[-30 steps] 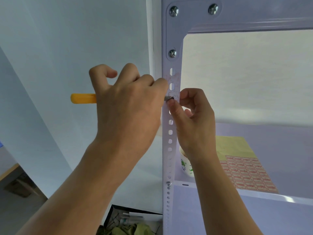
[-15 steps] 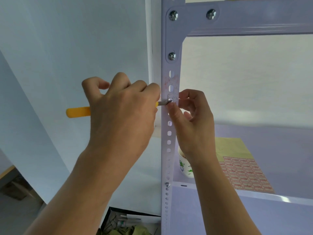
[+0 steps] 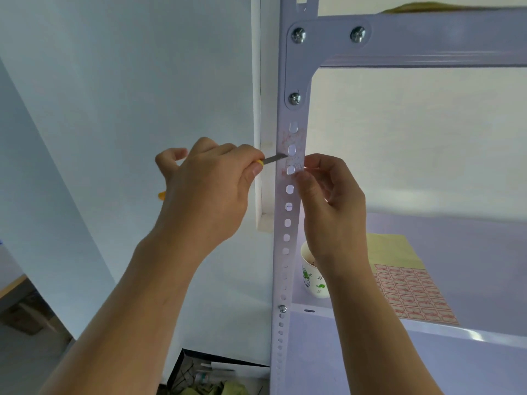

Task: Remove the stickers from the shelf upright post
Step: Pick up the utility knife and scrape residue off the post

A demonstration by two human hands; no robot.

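Two containers are showing. One white paper cup (image 3: pixel 310 276) with a green print is standing upright on the lower shelf (image 3: pixel 370 352), just right of the upright post (image 3: pixel 285 252) and partly hidden behind the right wrist; what it is holding cannot be told. One black box (image 3: pixel 199 366) is sitting low and near, left of the post, holding a jumble of olive-green material and pale scraps. Right of the cup, a sheet of red-bordered labels (image 3: pixel 413 297) is lying flat on the shelf.

On the post's front face, below the corner bracket's lowest screw, a worn sticker (image 3: pixel 295 162) is clinging across the second and third slots, pale and scuffed. Reddish residue (image 3: pixel 286 138) is smearing the paint above it and along the post's left edge.

The left hand (image 3: pixel 208 195) is gripping a yellow-handled knife (image 3: pixel 273 159) with fingers wrapped around the handle, and the grey blade's tip is touching the post at the sticker's left edge. The right hand (image 3: pixel 330 201) is pinching the sticker's lower right corner between thumb and forefinger, the other fingers curling loosely behind.
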